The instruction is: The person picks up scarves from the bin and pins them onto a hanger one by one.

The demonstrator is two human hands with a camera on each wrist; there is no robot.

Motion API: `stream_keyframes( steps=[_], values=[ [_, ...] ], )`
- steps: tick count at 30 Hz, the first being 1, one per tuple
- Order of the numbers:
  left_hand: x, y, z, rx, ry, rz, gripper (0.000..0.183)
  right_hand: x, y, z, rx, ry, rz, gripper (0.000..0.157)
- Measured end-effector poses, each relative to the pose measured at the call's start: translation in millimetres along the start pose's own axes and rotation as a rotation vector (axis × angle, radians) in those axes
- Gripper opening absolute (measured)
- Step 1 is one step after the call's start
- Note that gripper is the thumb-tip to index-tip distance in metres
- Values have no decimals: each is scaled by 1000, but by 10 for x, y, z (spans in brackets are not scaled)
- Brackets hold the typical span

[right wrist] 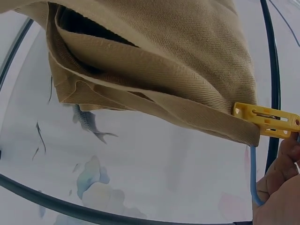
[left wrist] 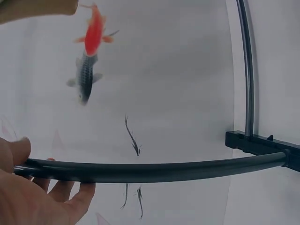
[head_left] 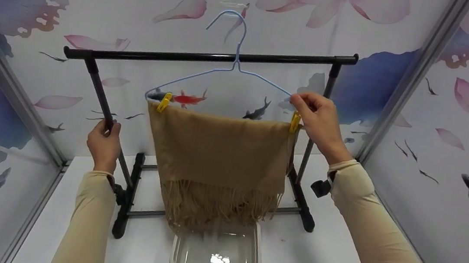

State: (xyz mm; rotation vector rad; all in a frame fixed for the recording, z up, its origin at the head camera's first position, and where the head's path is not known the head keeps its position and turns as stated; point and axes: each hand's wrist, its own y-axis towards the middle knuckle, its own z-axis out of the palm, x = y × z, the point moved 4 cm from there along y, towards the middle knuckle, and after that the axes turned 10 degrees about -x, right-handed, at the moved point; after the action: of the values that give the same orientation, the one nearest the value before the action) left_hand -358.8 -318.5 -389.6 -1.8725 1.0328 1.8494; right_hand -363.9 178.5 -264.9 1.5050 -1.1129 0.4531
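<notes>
A tan fringed scarf [head_left: 223, 152] hangs folded over the lower bar of a blue wire hanger [head_left: 205, 74]. Yellow clothespins clip it at both ends, one clothespin [head_left: 164, 102] at the left and another clothespin [head_left: 294, 122] at the right. My right hand [head_left: 318, 120] pinches the hanger's right shoulder, just above the right clothespin. The hanger's hook rises above the top bar of a black garment rack [head_left: 159, 57]. With my left hand [head_left: 103, 146] I grip the rack's left upright [left wrist: 150, 172]; the fingers curl round it in the left wrist view.
A pale rectangular basin [head_left: 217, 256] stands on the white table [head_left: 299, 260] under the scarf's fringe. The rack's black feet [head_left: 120, 219] rest on the table. Printed wall panels [head_left: 446, 149] enclose the back and both sides.
</notes>
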Motion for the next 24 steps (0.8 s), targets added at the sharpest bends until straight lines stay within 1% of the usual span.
stream_keyframes(
  steps=[3,9,11,17,24],
  values=[
    [17,0,7,-28,2,9,32,-15,68,71,9,24,10,33],
    [34,-13,17,-50,6,7,28,-68,127,206,33,23,35,34],
    [34,-22,27,-52,4,20,27,-95,125,241,40,17,43,35],
    [16,-47,29,-63,8,86,25,-241,108,330,47,-11,64,37],
    [1,-44,26,-78,-2,89,25,-430,12,395,79,-37,95,40]
  ],
)
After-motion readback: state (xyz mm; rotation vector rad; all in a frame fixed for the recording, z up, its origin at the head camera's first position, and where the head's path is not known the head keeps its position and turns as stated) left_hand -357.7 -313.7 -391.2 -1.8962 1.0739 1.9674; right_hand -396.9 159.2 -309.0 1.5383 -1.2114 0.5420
